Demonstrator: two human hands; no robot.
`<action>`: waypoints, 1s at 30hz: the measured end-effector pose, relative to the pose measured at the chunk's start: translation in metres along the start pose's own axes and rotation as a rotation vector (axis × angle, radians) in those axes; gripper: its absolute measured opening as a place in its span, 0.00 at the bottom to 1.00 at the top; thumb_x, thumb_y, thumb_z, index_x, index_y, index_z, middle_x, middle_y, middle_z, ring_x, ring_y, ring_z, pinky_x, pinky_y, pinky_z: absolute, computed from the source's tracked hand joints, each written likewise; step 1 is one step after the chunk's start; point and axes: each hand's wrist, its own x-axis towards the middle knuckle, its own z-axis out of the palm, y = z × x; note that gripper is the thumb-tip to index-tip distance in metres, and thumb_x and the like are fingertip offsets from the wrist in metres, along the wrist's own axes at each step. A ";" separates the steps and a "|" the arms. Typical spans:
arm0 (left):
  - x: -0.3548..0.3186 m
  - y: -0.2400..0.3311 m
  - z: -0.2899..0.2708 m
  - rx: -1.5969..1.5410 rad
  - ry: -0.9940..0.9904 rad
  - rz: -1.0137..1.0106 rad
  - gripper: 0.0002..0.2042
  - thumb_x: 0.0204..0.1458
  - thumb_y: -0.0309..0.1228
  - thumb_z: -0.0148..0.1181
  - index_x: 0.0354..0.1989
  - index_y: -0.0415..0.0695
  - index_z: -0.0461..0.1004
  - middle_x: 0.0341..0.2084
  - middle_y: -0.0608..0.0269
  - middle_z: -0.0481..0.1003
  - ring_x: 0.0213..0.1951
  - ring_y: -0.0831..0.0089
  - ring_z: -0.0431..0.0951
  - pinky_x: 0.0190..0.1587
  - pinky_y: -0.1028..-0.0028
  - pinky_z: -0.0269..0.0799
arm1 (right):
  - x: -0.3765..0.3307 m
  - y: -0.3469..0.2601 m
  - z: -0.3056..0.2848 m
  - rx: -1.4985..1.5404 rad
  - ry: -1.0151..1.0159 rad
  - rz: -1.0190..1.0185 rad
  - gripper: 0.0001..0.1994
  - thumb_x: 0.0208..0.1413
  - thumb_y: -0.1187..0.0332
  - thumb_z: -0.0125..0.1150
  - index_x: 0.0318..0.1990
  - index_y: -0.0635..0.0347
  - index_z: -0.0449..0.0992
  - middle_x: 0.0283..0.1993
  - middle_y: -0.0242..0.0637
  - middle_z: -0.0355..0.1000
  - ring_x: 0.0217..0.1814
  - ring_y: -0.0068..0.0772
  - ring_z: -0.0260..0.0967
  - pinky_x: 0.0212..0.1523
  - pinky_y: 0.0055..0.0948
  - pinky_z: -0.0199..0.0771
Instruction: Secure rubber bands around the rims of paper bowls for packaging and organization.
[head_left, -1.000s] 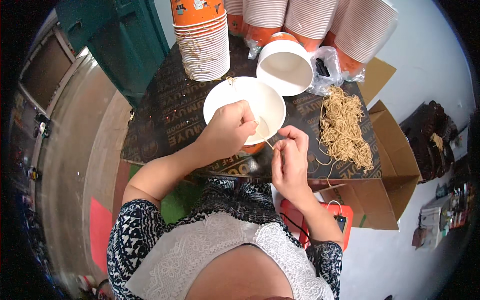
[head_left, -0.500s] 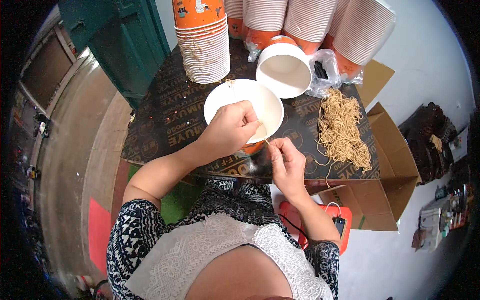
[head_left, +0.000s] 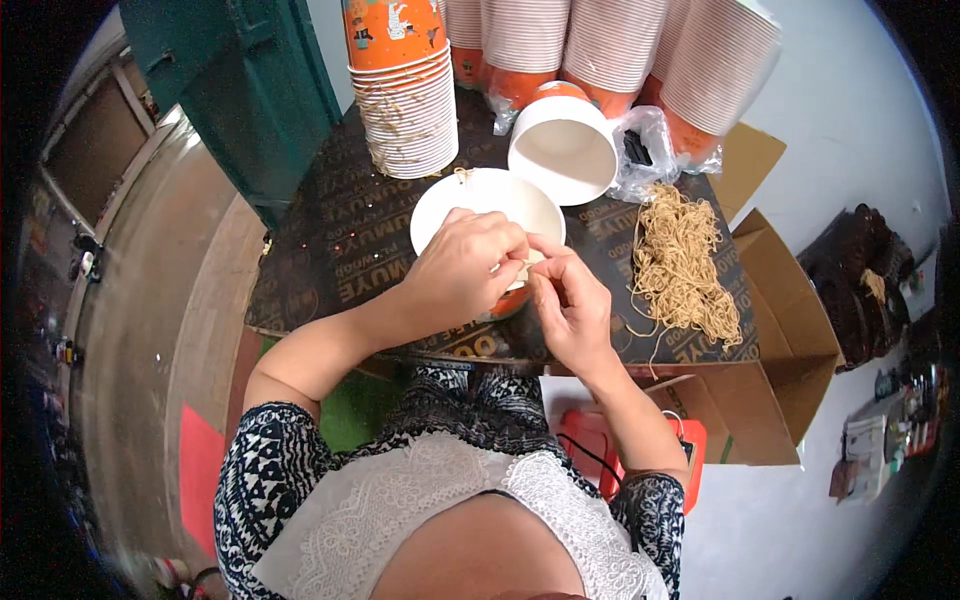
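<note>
A paper bucket (head_left: 535, 200), white inside and orange outside, stands upright near the table's front edge. A tan string loop (head_left: 463, 175) sits on its far rim. My left hand (head_left: 462, 265) reaches over the bucket, fingers pinched at the near rim. Right beside it, my right hand (head_left: 572, 312) pinches as well, the fingertips of both hands nearly touching. A short bit of tan string (head_left: 526, 267) shows between them; the fingers hide most of it. To the right lies a heap of tan string (head_left: 685, 265).
Another bucket (head_left: 563, 155) lies tipped on its side behind. A tall bucket stack (head_left: 408, 115) stands at the back left, with several wrapped stacks (head_left: 525, 40) at the back. A clear plastic bag (head_left: 645, 150) lies nearby. An open cardboard box (head_left: 745, 400) sits beside the table.
My right hand has moved up and my hands have come together at the near rim. The string stretched between them is now mostly covered by fingers.
</note>
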 end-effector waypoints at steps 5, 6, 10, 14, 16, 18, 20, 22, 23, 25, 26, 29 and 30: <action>-0.004 -0.001 0.004 -0.087 -0.023 -0.070 0.04 0.47 0.25 0.64 0.28 0.40 0.75 0.22 0.61 0.74 0.27 0.65 0.74 0.38 0.67 0.68 | -0.006 0.007 0.005 0.076 -0.018 0.094 0.05 0.56 0.82 0.57 0.38 0.67 0.69 0.43 0.48 0.74 0.33 0.39 0.74 0.35 0.31 0.74; -0.005 -0.001 0.003 -0.102 -0.030 -0.102 0.04 0.47 0.24 0.64 0.27 0.40 0.74 0.22 0.60 0.74 0.26 0.66 0.74 0.37 0.68 0.69 | -0.006 0.008 0.006 0.063 -0.001 0.076 0.05 0.55 0.82 0.57 0.38 0.66 0.69 0.40 0.47 0.73 0.34 0.40 0.73 0.35 0.32 0.73; -0.008 -0.007 0.004 -0.119 -0.060 -0.158 0.03 0.46 0.23 0.63 0.26 0.39 0.74 0.20 0.60 0.74 0.24 0.68 0.74 0.33 0.69 0.70 | 0.000 0.001 0.007 -0.080 0.062 -0.155 0.07 0.53 0.84 0.57 0.37 0.65 0.68 0.35 0.45 0.69 0.34 0.45 0.70 0.35 0.33 0.73; -0.006 -0.007 0.003 -0.215 -0.134 -0.242 0.03 0.46 0.22 0.62 0.26 0.39 0.74 0.18 0.60 0.74 0.23 0.68 0.75 0.33 0.69 0.71 | -0.003 0.006 0.010 -0.150 0.111 -0.256 0.09 0.51 0.85 0.58 0.38 0.65 0.68 0.36 0.46 0.68 0.33 0.46 0.70 0.33 0.34 0.72; -0.006 -0.006 0.004 -0.211 -0.132 -0.223 0.03 0.46 0.22 0.61 0.25 0.39 0.73 0.18 0.61 0.74 0.22 0.69 0.74 0.33 0.69 0.71 | -0.004 0.005 0.010 -0.208 0.138 -0.282 0.09 0.51 0.84 0.59 0.38 0.65 0.68 0.36 0.47 0.67 0.32 0.46 0.69 0.30 0.35 0.72; -0.006 -0.004 0.003 -0.189 -0.141 -0.197 0.03 0.46 0.22 0.61 0.25 0.39 0.73 0.18 0.61 0.74 0.23 0.68 0.75 0.35 0.68 0.71 | -0.005 0.006 0.009 -0.206 0.127 -0.261 0.09 0.51 0.84 0.59 0.38 0.65 0.68 0.34 0.46 0.67 0.30 0.45 0.69 0.29 0.35 0.71; -0.006 -0.003 0.002 -0.169 -0.150 -0.172 0.03 0.46 0.21 0.61 0.25 0.40 0.73 0.19 0.61 0.74 0.24 0.68 0.75 0.37 0.67 0.71 | -0.005 0.004 0.008 -0.206 0.113 -0.238 0.09 0.52 0.84 0.59 0.38 0.65 0.69 0.33 0.45 0.67 0.29 0.44 0.68 0.27 0.35 0.70; -0.006 -0.003 0.002 -0.203 -0.111 -0.098 0.04 0.44 0.21 0.59 0.24 0.42 0.70 0.17 0.57 0.73 0.23 0.57 0.76 0.38 0.62 0.69 | -0.005 0.001 0.007 -0.186 0.129 -0.137 0.07 0.52 0.83 0.59 0.37 0.64 0.70 0.30 0.43 0.66 0.27 0.43 0.68 0.26 0.35 0.69; -0.007 -0.001 0.001 -0.202 -0.112 -0.098 0.04 0.44 0.21 0.59 0.24 0.42 0.70 0.17 0.57 0.73 0.23 0.57 0.76 0.38 0.62 0.69 | -0.005 0.000 0.007 -0.178 0.153 -0.116 0.07 0.53 0.83 0.59 0.37 0.64 0.70 0.29 0.42 0.66 0.25 0.42 0.67 0.25 0.34 0.68; -0.010 0.003 -0.001 -0.180 -0.173 -0.077 0.05 0.44 0.21 0.60 0.26 0.43 0.69 0.21 0.61 0.74 0.27 0.59 0.76 0.50 0.57 0.67 | -0.006 -0.001 0.007 -0.168 0.156 -0.090 0.07 0.53 0.83 0.59 0.37 0.64 0.70 0.29 0.42 0.67 0.26 0.41 0.68 0.25 0.34 0.68; -0.011 0.005 -0.001 -0.181 -0.174 -0.076 0.05 0.44 0.21 0.60 0.26 0.43 0.69 0.21 0.61 0.74 0.27 0.59 0.76 0.50 0.57 0.67 | -0.006 -0.002 0.006 -0.160 0.159 -0.065 0.07 0.53 0.83 0.60 0.37 0.64 0.70 0.29 0.42 0.67 0.26 0.41 0.68 0.25 0.33 0.69; -0.015 0.010 0.001 -0.179 -0.168 -0.062 0.07 0.45 0.21 0.60 0.29 0.45 0.68 0.24 0.64 0.73 0.30 0.63 0.76 0.61 0.49 0.58 | -0.008 -0.009 0.010 -0.109 0.225 0.058 0.06 0.53 0.82 0.61 0.36 0.65 0.71 0.29 0.43 0.67 0.27 0.40 0.69 0.26 0.32 0.69; -0.016 0.010 0.001 -0.173 -0.165 -0.040 0.07 0.45 0.21 0.60 0.30 0.45 0.68 0.25 0.64 0.73 0.30 0.64 0.76 0.63 0.46 0.55 | -0.008 -0.008 0.009 -0.109 0.225 0.058 0.06 0.53 0.82 0.61 0.36 0.65 0.71 0.29 0.43 0.67 0.27 0.40 0.69 0.26 0.32 0.69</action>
